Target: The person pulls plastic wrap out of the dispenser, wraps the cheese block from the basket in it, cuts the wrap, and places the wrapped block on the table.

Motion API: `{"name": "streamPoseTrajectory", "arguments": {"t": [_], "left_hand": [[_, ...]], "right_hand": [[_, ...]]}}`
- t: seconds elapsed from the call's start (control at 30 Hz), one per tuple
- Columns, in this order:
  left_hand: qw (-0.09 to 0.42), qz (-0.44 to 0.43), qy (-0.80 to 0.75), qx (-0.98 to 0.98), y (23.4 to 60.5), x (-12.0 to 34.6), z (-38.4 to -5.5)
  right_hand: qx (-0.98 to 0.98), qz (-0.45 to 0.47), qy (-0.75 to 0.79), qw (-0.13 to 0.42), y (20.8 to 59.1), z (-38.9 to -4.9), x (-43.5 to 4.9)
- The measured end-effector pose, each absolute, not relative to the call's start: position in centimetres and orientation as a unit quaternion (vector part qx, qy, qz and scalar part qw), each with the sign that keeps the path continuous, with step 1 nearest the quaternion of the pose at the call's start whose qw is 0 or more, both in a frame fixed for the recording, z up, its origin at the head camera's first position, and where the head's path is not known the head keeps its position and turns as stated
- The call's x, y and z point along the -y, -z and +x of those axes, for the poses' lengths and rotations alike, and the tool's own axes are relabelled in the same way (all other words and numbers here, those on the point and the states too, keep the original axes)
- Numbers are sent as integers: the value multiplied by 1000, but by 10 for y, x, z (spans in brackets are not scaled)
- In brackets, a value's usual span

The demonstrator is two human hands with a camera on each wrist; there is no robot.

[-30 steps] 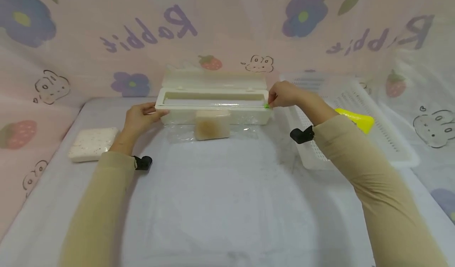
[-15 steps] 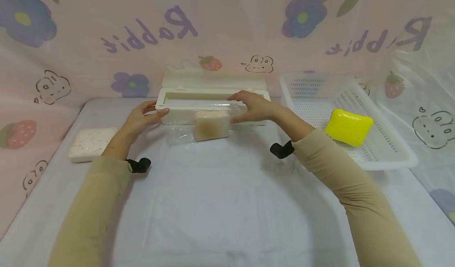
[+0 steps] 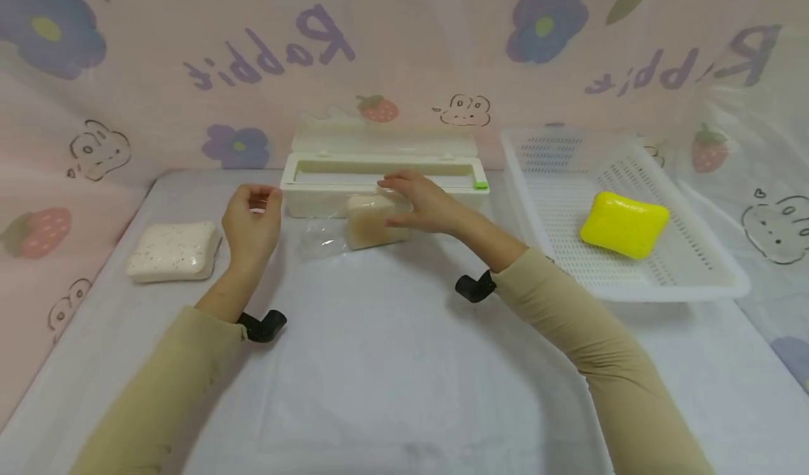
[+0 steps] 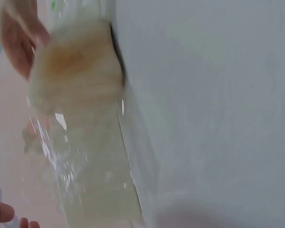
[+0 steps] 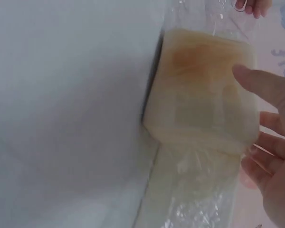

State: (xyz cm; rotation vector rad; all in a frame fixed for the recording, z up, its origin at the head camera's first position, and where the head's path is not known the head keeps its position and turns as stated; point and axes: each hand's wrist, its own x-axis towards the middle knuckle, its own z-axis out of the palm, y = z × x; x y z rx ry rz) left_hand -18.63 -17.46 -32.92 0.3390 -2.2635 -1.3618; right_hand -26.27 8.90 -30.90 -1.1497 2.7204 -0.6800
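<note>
A cream bar of soap (image 3: 366, 223) with a brown patch stands against the front of a white cling film dispenser (image 3: 303, 202), with clear film (image 3: 325, 239) spread around it. My right hand (image 3: 430, 204) grips the soap's upper right part, thumb on its front face and fingers behind its top. In the right wrist view the thumb (image 5: 261, 83) lies over the soap. My left hand (image 3: 249, 229) is raised off the dispenser's left end, fingers bent and tips near the film's left side. Whether it pinches film cannot be made out; the left wrist view shows only a few fingertips (image 4: 1, 212).
The dispenser's lid (image 3: 385, 141) stands raised at the back, and a green slider (image 3: 480, 185) sits at its right end. A speckled white soap bar (image 3: 173, 250) lies on the left. At right a white perforated basket (image 3: 543, 264) holds a yellow bar (image 3: 624, 223).
My right hand left the dispenser's right end and moved left onto the soap. The left hand let go of the dispenser and shifted slightly left, bending its fingers.
</note>
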Motion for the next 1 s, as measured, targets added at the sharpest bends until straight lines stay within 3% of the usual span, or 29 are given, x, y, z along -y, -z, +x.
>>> {"name": "streamPoseTrajectory", "arguments": {"t": [0.37, 0.47, 0.6, 0.67, 0.8, 1.0], "left_hand": [[200, 116, 479, 847, 340, 144, -157], [125, 99, 478, 864, 342, 139, -151], [-43, 80, 509, 856, 345, 130, -150], [-95, 83, 537, 834, 346, 125, -151], [-138, 98, 584, 794, 351, 117, -154], [-140, 114, 613, 769, 355, 105, -159]], "right_hand": [[-892, -376, 251, 5, 320, -258, -83], [-889, -379, 256, -9, 322, -256, -81], [-889, -379, 258, -26, 323, -254, -80], [-889, -377, 259, -31, 323, -254, -79], [-890, -376, 254, -37, 323, -253, -77], [-897, -365, 247, -36, 324, -252, -75]]}}
